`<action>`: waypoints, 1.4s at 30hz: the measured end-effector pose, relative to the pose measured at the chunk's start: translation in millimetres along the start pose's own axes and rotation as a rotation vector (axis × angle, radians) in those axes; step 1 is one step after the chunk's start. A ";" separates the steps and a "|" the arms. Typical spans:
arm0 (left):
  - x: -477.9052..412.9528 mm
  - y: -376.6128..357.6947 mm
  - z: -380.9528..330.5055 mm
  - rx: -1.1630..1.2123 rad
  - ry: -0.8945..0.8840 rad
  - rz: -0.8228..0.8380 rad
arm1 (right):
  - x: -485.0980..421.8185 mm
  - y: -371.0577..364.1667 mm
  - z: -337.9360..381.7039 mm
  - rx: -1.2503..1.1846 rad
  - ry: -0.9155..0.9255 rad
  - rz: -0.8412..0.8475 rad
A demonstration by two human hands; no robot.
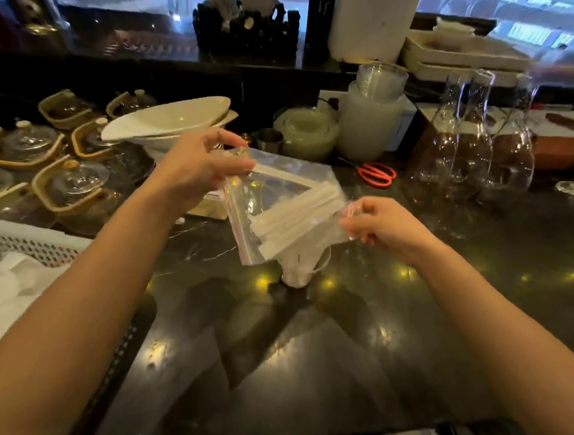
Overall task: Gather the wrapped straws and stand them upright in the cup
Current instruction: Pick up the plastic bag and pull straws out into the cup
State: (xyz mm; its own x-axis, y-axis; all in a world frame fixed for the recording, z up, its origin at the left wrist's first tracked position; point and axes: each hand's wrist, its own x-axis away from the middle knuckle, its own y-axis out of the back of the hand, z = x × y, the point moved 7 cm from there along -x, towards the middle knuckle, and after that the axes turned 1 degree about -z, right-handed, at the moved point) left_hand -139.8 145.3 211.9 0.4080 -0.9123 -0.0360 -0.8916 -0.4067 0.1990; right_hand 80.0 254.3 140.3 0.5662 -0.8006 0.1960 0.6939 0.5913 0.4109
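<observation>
Wrapped straws (292,214): I see a white bundle lying slantwise inside a clear zip bag (280,197), held in the air at the centre of the frame, with a single straw apart along the bag's upper edge.
Handling: I judge them very light, thin and easily bent, their wrappers slick, so they would slide and fan out if the bag tips; I would take the bundle around its middle, all together, not by the ends.
Bag: soft, limp film with a red zip strip on its left edge; it gives no support of its own.
Cup (297,274): a small pale cup stands on the dark glossy counter (355,354) just below the bag's lower corner; something white seems to stand in it, but the bag blurs it.
Left hand (202,166): fingers closed in a pinch on the bag's upper left corner.
Right hand (383,225): fingertips pressed together on the bag's right edge, the film bunched between them.
Nearby: red scissors (377,174) lie beyond the bag, well apart from it.
</observation>
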 end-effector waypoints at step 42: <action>66.5 -69.3 76.4 0.113 0.364 0.197 | 91.7 -80.8 15.7 0.039 0.084 0.152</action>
State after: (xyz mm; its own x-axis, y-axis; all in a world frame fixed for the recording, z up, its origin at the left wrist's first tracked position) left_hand -65.9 109.0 120.9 0.2521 -0.9047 0.3436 -0.9672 -0.2474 0.0582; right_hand 68.8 131.6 139.1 0.6992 -0.6908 0.1842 0.5809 0.6992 0.4167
